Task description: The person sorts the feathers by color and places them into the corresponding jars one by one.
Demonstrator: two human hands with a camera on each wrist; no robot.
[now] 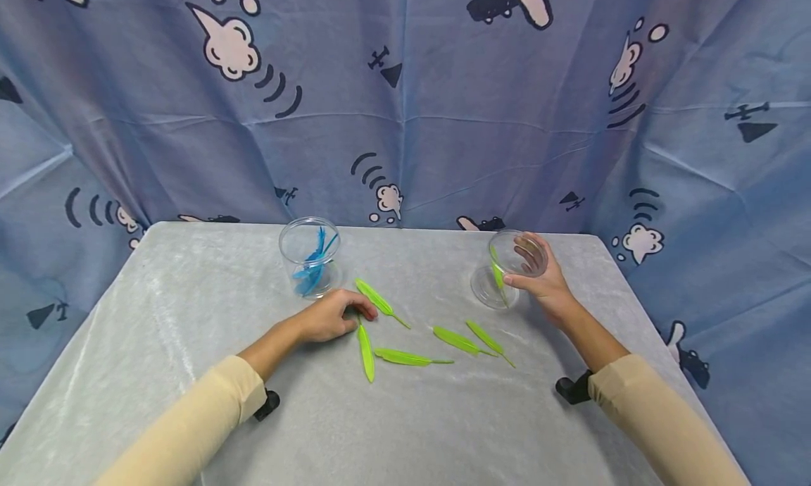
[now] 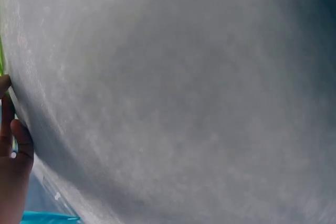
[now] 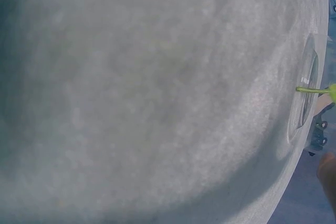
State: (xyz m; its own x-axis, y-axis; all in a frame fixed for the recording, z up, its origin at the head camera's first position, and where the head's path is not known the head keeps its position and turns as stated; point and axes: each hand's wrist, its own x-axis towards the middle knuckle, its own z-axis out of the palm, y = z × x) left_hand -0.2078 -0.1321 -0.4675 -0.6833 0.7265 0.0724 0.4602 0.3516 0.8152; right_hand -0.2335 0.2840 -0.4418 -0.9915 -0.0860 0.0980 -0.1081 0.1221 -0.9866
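Observation:
My left hand [image 1: 332, 315] is low over the table, its thumb and fingertips at the quill of a green feather [image 1: 366, 356] that points toward me. A second green feather [image 1: 375, 297] lies just beyond those fingers. In the left wrist view, only the left fingers [image 2: 21, 140] show at the edge, with a thin green strip above them. My right hand [image 1: 546, 282] grips a clear plastic cup [image 1: 488, 299] from its right side, thumb in front. Inside that cup leans one green feather [image 1: 498, 271]; its quill also shows in the right wrist view.
At the back left stands another clear cup [image 1: 288, 260] holding blue feathers [image 1: 312, 271]. Between my arms lie more green feathers [image 1: 402, 358], loose on the grey-covered table [image 1: 405, 430]. A patterned blue curtain [image 1: 405, 148] hangs behind the table's far edge.

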